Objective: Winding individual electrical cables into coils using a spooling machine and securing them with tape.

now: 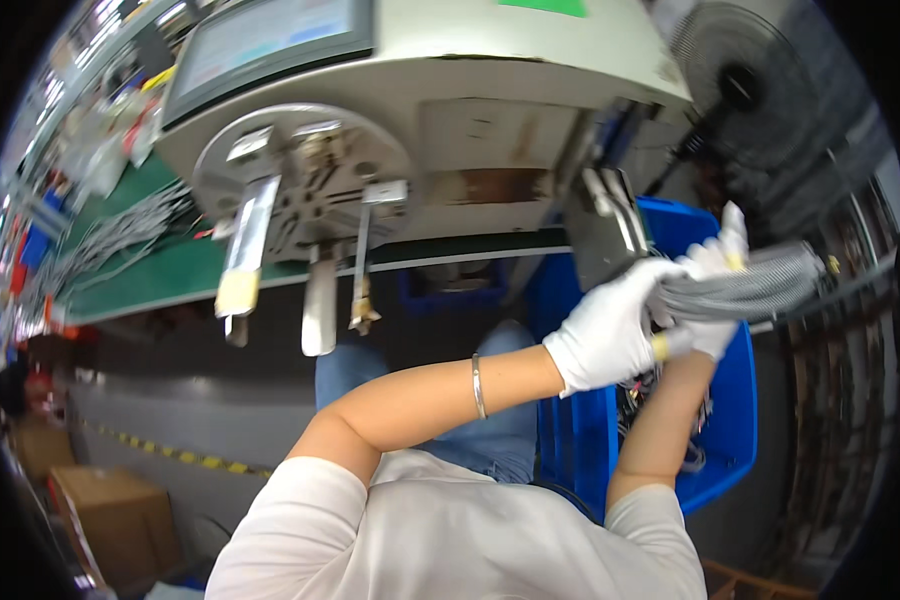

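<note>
A bundle of grey cable (745, 285), wound into an elongated coil, is held up over a blue bin on my right. White gloves cover both hands. My left hand (610, 325) is closed round the coil's left end. My right hand (718, 250) lies behind the coil, which crosses its palm; some fingers stick up above it, slightly blurred. To the left of my hands, a round slotted metal disc (295, 200) on a winding machine (490, 120) carries several metal arms, among them a wide bar (250, 240) with a yellowish end.
The blue bin (738, 430) has cables inside. Loose grey cables (120, 240) lie on the green bench (155, 270) at the left. A screen (270, 45) tops the machine. A black fan (740, 85) stands at the far right, cardboard boxes (120, 525) at the lower left.
</note>
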Tool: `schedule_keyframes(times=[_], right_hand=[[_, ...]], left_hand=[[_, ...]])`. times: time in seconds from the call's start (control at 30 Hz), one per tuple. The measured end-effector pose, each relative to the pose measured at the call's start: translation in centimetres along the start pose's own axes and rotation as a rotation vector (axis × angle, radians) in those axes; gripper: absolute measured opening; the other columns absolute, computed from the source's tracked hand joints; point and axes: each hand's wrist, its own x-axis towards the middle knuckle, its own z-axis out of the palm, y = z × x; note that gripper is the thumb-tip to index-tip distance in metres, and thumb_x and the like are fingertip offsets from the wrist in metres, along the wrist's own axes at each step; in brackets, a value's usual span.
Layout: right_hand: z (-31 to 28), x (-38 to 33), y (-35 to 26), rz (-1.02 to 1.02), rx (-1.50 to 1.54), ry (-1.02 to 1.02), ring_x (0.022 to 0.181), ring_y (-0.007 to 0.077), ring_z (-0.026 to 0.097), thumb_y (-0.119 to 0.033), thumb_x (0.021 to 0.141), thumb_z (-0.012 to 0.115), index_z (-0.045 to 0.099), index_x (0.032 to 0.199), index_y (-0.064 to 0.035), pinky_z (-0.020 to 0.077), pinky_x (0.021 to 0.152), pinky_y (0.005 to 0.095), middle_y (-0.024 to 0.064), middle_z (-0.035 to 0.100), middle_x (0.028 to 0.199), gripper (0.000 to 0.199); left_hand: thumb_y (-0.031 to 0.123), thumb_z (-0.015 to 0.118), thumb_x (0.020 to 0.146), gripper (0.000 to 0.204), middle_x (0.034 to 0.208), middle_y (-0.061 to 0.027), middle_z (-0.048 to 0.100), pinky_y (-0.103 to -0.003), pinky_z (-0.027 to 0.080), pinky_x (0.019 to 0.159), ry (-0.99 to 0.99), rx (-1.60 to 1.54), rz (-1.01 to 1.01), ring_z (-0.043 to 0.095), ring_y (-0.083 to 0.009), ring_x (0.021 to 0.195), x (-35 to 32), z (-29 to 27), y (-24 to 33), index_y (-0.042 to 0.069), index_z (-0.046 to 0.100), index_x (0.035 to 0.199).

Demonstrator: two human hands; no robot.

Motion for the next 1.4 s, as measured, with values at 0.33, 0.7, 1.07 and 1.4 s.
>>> schedule_keyframes(times=[0.33, 0.7, 1.07, 1.4], right_hand=[[-0.2, 5.8, -2.8, 0.466, 0.515, 0.127, 0.072, 0.0078, 0.053, -0.013, 0.092, 0.053, 0.057, 0.115, 0.0028, 0.0460, 0.070, 0.0233, 0.0014, 0.058, 0.085, 0.028], [4.8, 8.8, -4.8, 0.810, 1.004, 0.127, 0.046, 0.0145, 0.053, -0.015, 0.089, 0.057, 0.060, 0.070, 0.0038, 0.0415, 0.047, 0.0321, 0.0067, 0.059, 0.056, 0.027], [8.4, 8.2, -5.6, 0.812, 1.116, 0.302, 0.054, 0.0109, 0.053, -0.007, 0.086, 0.058, 0.061, 0.074, 0.0039, 0.0416, 0.052, 0.0310, 0.0053, 0.060, 0.062, 0.015], [11.8, 6.4, -5.0, 0.707, 1.064, 0.457, 0.058, 0.0109, 0.056, -0.001, 0.079, 0.065, 0.062, 0.073, 0.0021, 0.0436, 0.055, 0.0291, 0.0019, 0.063, 0.067, 0.007]], left_hand=[[0.005, 0.068, 0.078, 0.022, 0.084, -0.0104, 0.065, -0.029, 0.053, 0.069, 0.451, -0.169, 0.207, 0.066, -0.0196, 0.076, 7.3, -1.7, -0.9, 0.001, 0.054, 0.096], [0.012, 0.060, 0.088, 0.016, 0.059, -0.0041, 0.057, -0.024, 0.040, 0.037, 0.591, -0.175, 0.067, 0.050, -0.0087, 0.040, 8.9, -5.7, -2.2, 0.000, 0.057, 0.079], [0.005, 0.061, 0.086, 0.010, 0.076, -0.0062, 0.062, -0.025, 0.049, 0.059, 0.723, -0.164, 0.228, 0.060, -0.0104, 0.065, 9.9, -6.0, -6.3, -0.002, 0.056, 0.090], [0.005, 0.065, 0.083, 0.017, 0.078, -0.0083, 0.062, -0.027, 0.051, 0.062, 0.778, -0.210, 0.244, 0.063, -0.0129, 0.069, 10.5, -5.4, -7.9, -0.001, 0.050, 0.089]])
